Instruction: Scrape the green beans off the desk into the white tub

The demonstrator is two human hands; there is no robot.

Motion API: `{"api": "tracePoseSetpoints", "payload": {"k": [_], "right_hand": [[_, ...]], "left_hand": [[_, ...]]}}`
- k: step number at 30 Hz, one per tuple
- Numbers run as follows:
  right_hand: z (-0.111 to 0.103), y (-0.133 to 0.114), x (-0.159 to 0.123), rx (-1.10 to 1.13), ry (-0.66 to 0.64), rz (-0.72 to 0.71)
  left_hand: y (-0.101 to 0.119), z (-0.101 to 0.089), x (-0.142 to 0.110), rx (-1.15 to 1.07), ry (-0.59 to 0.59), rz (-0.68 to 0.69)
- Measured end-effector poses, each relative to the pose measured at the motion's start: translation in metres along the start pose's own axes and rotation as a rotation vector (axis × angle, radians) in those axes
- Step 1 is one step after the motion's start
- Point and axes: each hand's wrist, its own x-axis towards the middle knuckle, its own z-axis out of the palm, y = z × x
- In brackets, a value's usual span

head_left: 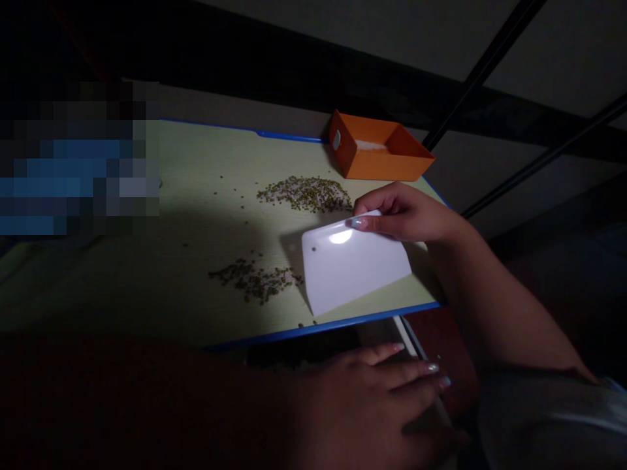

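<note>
My right hand (399, 212) pinches the upper edge of a white plastic dough scraper (357, 264), thumb in front. The scraper stands tilted on the pale tabletop (196, 189), and a single small bean clings near its upper left corner. Just left of its lower part lies a loose pile of small green beans (257, 281). A larger bean pile (306, 192) spreads behind it, with pale grains mixed in. Lower down, in front of the table edge, my left hand (372, 398) is open with fingers apart and nothing in it.
An orange open-topped box (385, 153) with pale material inside stands at the back right corner. Blue edging (343, 322) rims the table. Stray beans dot the surface. A pixelated blurred area covers the left. Below the front edge is a dark opening.
</note>
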Motion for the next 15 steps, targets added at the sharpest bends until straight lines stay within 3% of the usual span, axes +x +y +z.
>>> {"api": "tracePoseSetpoints", "payload": {"k": [4, 8, 15], "right_hand": [[0.0027, -0.0022, 0.0014, 0.01, -0.032, 0.012], [0.0028, -0.0015, 0.0013, 0.025, 0.015, -0.001], [0.0087, 0.0004, 0.0041, 0.059, 0.005, 0.022]], "left_hand": [[0.0016, 0.0039, -0.0021, 0.008, 0.058, -0.02], [0.0024, 0.006, -0.0026, 0.009, 0.08, -0.029], [-0.0009, -0.0029, 0.0011, -0.066, 0.004, -0.023]]}}
